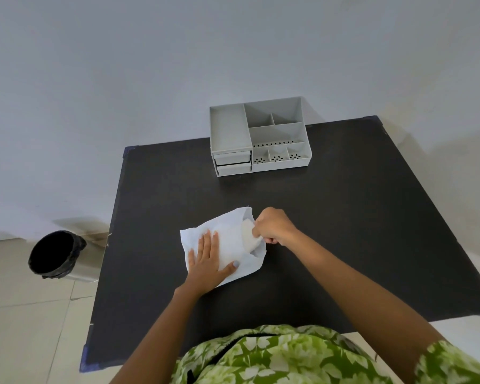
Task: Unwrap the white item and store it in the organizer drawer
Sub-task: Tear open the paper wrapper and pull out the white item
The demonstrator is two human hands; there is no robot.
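White cloth wrapping [205, 225] lay on the black table [330, 217], near its front half, with the white item [248, 235] poking out of the wrapping's open right end. The left hand [209, 256] lay flat on the wrapping, fingers spread and straight, pressing it down rather than gripping anything. The right hand [273, 227] was curled at the opening, its fingertips closed on the exposed end of the item; how firm the pinch was could not be told, since the knuckles hid the pads.

Judging by its fuzzy, rounded edge and the way the wrapping sagged over it, the item was probably soft and light, something like a rolled towel or sponge, not fragile and not slippery. It would likely give under the fingers, so a pinch at the very tip might only stretch or unroll it; a fuller hold across its width, a little deeper inside the opening, looked safer. The wrapping seemed limp and would tend to drag along, which made the flat left palm useful as an anchor.

At the far edge of the table stood the grey organizer [259, 137], well apart from the hands, its two small drawers [233, 163] at the lower left front both looking shut. Off the table to the left stood a bin [56, 254] lined with a black bag
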